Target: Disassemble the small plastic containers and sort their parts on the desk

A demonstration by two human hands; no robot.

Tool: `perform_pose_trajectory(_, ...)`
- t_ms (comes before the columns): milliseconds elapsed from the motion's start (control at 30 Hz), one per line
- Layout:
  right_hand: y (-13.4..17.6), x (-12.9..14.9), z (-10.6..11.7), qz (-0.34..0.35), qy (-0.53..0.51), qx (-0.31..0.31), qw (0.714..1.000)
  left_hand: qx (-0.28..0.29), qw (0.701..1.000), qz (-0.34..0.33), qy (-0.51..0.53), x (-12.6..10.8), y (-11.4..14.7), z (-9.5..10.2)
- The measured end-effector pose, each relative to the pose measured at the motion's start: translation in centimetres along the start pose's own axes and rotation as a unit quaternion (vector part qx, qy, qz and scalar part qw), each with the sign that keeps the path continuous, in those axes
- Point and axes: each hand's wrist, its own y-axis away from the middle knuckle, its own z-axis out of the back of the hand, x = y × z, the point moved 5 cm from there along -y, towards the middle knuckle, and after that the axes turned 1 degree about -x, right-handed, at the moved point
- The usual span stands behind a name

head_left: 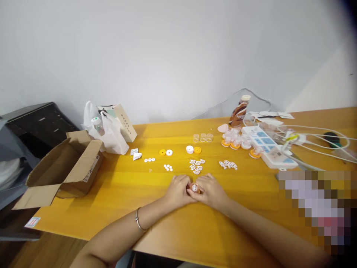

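My left hand [179, 190] and my right hand [212, 191] meet low over the table, both closed around a small round orange-rimmed case [194, 187] with a white piece inside. Fingers hide its sides. Just beyond the hands lie several white fan-shaped plastic pieces [196, 167], with more flat white openwork pieces [228, 164] to their right. Small white discs [168, 167] and tiny white parts [150, 159] are to the left. Farther back are white and orange rings [189, 149], another such pair [162, 152], and clear round cups [203, 137].
An open cardboard box [79, 178], a plastic bag [114, 136] and foil pieces [137, 156] are on the left. At right are assembled clear cases with orange bases [235, 144], a brown drink bottle [239, 111], a power strip [267, 147] and cables. A blurred-out patch covers the right edge.
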Motion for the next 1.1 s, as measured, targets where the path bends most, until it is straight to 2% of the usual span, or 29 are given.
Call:
perform_pose_trajectory(167, -0.1, 0.0, -0.2, 0.015, 0.012, -0.007, 1.0, -0.001, 1.0, 0.008, 0.023, 0.1, -0.1, -0.2)
perform_pose_trajectory(367, -0.1, -0.1, 0.2, 0.045, 0.006, 0.013, 0.999, 0.034, 0.998, -0.006, 0.049, 0.1, -0.2, 0.0)
perform_pose_trajectory(567, 0.1, 0.1, 1.3, 0.021, -0.037, 0.042, 0.998, 0.033, 0.998, -0.005, 0.055, 0.1, -0.3, 0.3)
perform_pose_trajectory(833, 0.5, -1.0, 0.8, -0.053, -0.068, -0.009, 0.996, 0.048, 0.996, 0.003, 0.077, 0.5, -0.3, 0.1)
perform_pose_trajectory(1000, 0.8, -0.5, 0.4, -0.036, -0.077, -0.009, 0.996, 0.048, 0.996, -0.007, 0.077, 0.4, -0.2, 0.1)
perform_pose_trajectory(1100, 0.8, -0.1, 0.8, -0.002, -0.08, -0.005, 0.997, 0.043, 0.996, -0.014, 0.073, 0.2, -0.2, 0.3)
